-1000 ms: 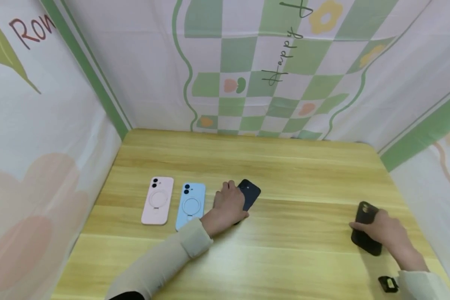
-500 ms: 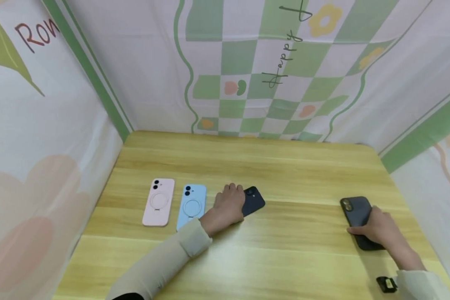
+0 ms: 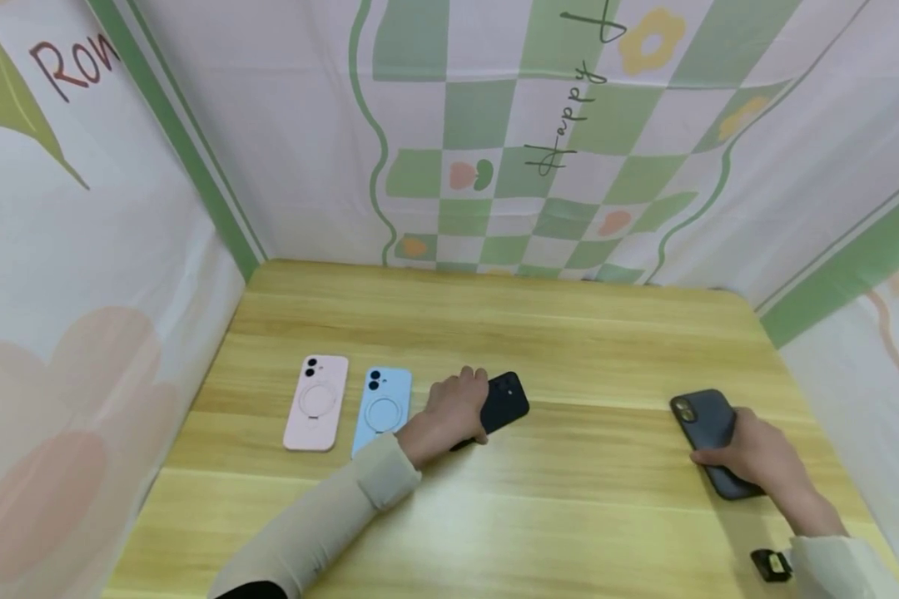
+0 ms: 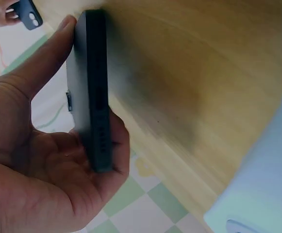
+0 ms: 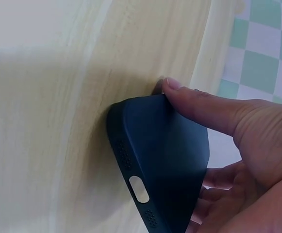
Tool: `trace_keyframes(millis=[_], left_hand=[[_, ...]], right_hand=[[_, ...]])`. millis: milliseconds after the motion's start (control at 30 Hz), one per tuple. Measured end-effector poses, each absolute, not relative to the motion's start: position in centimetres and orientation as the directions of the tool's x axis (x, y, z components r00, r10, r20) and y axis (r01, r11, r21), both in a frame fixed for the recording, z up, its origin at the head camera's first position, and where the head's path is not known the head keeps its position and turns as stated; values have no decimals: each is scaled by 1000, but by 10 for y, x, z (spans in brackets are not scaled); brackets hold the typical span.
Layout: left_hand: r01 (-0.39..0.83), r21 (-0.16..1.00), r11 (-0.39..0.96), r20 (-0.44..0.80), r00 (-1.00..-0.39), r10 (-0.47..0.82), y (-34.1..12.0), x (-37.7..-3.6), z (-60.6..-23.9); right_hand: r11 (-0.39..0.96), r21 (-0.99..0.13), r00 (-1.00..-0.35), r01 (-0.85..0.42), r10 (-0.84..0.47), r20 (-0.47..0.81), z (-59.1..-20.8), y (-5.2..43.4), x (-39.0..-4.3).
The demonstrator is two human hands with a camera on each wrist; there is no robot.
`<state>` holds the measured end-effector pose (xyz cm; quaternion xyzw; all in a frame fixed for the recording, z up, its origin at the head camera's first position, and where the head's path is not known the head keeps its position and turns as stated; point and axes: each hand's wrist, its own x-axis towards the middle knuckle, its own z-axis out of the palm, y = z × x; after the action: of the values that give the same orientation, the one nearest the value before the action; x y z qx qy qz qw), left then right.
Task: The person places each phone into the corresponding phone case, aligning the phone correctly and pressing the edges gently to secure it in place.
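**Two dark phones, one in each hand – both gripped on the table**

Nearest, at about 4 o'clock from table centre: the right hand (image 3: 757,453) curls round the near end of a dark grey phone (image 3: 707,433). The right wrist view shows the thumb over its back and the fingers under the far edge, so the bottom end with the port slot is tipped up off the wood. Long axis runs roughly 11 to 5 o'clock, camera end pointing away toward 11; the hand sits at the 5 o'clock end.

Further in, near centre-left: the left hand (image 3: 457,408) grips a black phone (image 3: 504,402). In the left wrist view the phone (image 4: 93,92) stands on its long edge, thumb along one face and fingers wrapped behind – a firm pinch, not a flat rest. Its axis runs about 8 to 2 o'clock, camera end sticking out past the fingers toward 2.

The two dark phones are well apart; each hand already holds its own, so neither is nearer to the other's.

Just beside the left hand, at its 9 o'clock, lies a blue phone case (image 3: 381,410), then a pink phone case (image 3: 315,402) next to it – both flat, backs up, long axes about 12 to 6, untouched.

No containers on the wooden table (image 3: 569,333). Patterned cloth walls stand behind.
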<state>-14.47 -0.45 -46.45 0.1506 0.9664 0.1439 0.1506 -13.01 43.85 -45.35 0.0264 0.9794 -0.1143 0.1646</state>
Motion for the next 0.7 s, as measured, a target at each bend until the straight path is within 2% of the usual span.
trace_keyframes(millis=[367,700], left_hand=[[297,421,857,-158,-906,392,-8,-146,-469],[309,546,779,-69,-910,410,-14,-146,-468]], right_hand=[[973,-226,-964,54,-9,-267,-447,433,-133],[963,-267,-967,-40,-104,-232,-437,424,-135]])
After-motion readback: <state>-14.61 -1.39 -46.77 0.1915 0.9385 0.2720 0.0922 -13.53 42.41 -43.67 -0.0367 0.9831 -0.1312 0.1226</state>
